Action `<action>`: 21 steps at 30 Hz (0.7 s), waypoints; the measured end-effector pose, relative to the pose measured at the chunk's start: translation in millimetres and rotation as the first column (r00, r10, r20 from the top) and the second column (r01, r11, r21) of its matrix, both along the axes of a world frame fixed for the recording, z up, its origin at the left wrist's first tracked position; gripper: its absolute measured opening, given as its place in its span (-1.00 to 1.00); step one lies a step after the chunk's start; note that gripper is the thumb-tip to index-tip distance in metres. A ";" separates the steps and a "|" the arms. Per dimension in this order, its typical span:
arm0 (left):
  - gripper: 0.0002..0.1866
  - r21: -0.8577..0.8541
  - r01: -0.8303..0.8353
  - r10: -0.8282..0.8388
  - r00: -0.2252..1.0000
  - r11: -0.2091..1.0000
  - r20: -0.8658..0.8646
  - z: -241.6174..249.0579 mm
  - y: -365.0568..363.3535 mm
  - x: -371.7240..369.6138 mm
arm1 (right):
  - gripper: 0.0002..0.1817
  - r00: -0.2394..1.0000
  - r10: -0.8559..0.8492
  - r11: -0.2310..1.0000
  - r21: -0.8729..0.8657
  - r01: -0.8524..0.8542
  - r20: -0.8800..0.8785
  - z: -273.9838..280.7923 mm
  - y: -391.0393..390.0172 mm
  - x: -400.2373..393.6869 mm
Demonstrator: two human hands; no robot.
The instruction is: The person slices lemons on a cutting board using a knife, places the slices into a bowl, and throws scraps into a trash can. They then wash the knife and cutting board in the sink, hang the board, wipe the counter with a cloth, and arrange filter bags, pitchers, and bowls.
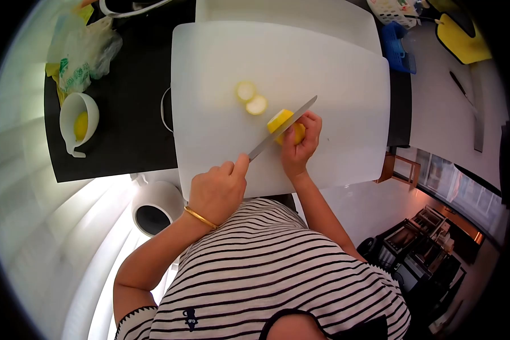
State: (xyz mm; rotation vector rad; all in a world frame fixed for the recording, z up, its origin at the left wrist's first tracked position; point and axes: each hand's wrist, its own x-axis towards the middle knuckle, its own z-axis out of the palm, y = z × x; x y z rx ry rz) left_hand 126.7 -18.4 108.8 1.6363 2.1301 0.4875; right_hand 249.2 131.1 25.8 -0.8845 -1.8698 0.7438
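The lemon [278,119] is on the white cutting board [221,62], a bit right of the middle, with its pale cut end pointing off to the left. It's sitting in the grip of the right hand [304,141]: thumb on the left side of it, the other fingers curled round the right side, so they're clamped on the fruit and hide a good chunk of it. The knife [269,140] runs diagonally over the lemon, tip pointing away from the body and to the right, pretty close to those curled fingers. Can't tell how deep the edge is in, if at all.

Left hand [218,190] has the knife, fingers closed around the handle so you basically can't see it, with a gold bangle [201,218] on that wrist. Just left of the lemon there are two round slices, a farther slice [245,90] and a nearer slice [256,105], touching each other, pale faces up.

Further out, on the black surface to the left, there's a white bowl [67,116] with a yellow fruit [81,126] in it, and a crumpled plastic bag [76,62] just beyond that. Over past the board's far right corner is some blue plastic thing [398,50]. Striped shirt [255,266] takes up the near side.
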 end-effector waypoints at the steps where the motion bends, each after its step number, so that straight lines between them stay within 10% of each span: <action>1: -0.76 -0.007 -0.006 0.006 1.000 1.000 0.004 0.3 -1.2 0.3 | -0.80 1.000 0.006 1.000 -0.007 -0.006 0.004 -1.0 0.0 -0.1; 21: -0.82 -0.136 0.057 -0.064 0.997 0.989 -0.045 13.5 -3.6 -8.5 | -0.78 1.000 0.002 1.000 0.004 -0.002 -0.010 -2.0 2.6 -0.7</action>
